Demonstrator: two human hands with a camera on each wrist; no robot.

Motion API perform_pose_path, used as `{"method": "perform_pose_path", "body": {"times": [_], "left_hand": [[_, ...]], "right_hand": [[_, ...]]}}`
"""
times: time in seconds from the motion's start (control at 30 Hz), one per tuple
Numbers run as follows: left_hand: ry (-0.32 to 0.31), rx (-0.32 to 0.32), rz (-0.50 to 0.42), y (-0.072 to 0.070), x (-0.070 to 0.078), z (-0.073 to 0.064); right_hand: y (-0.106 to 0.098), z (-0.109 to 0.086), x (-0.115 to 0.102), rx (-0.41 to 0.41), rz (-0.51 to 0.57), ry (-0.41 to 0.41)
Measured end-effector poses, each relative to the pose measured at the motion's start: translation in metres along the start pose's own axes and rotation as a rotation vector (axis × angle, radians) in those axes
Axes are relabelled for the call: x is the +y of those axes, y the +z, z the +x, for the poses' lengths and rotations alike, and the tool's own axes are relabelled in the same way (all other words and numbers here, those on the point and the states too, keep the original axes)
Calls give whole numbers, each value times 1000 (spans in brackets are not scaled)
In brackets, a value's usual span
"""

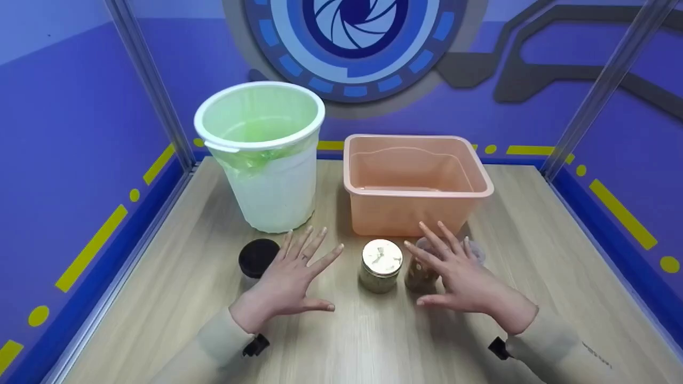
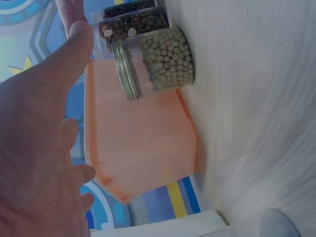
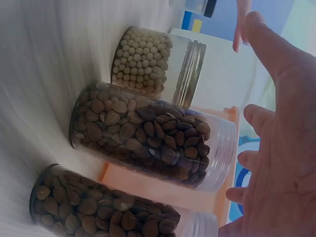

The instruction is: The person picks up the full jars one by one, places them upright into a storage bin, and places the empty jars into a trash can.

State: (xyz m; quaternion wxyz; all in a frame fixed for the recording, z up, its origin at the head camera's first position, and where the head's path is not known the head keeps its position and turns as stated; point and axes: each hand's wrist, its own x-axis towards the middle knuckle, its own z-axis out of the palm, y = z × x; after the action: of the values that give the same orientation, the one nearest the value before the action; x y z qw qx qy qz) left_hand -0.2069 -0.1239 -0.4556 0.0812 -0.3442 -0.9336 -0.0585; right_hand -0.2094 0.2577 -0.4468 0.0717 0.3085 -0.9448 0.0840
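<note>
My left hand is held with spread fingers above the table, overlapping a black-lidded jar in the head view. My right hand spreads its fingers over two clear jars of brown, almond-like nuts, hiding much of both in the head view. In the right wrist view, one nut jar stands beside the other nut jar. Between the hands is a jar of pale round pellets with a shiny gold-coloured lid. Neither hand holds anything.
Behind the hands, a white bin with a green liner stands at the left. A pink-orange plastic tub is right of it, close behind the jars. Blue printed walls with metal corner posts enclose the wooden table.
</note>
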Motion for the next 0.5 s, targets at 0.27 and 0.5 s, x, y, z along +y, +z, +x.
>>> {"method": "perform_pose_path", "body": {"times": [0.27,0.5], "left_hand": [[-51,-10,-5,-4,-4,9],[-217,-15,-310,-11,-6,32]], "right_hand": [[-3,-4,13,90,150,50],[-4,-16,38,262,427,103]]}}
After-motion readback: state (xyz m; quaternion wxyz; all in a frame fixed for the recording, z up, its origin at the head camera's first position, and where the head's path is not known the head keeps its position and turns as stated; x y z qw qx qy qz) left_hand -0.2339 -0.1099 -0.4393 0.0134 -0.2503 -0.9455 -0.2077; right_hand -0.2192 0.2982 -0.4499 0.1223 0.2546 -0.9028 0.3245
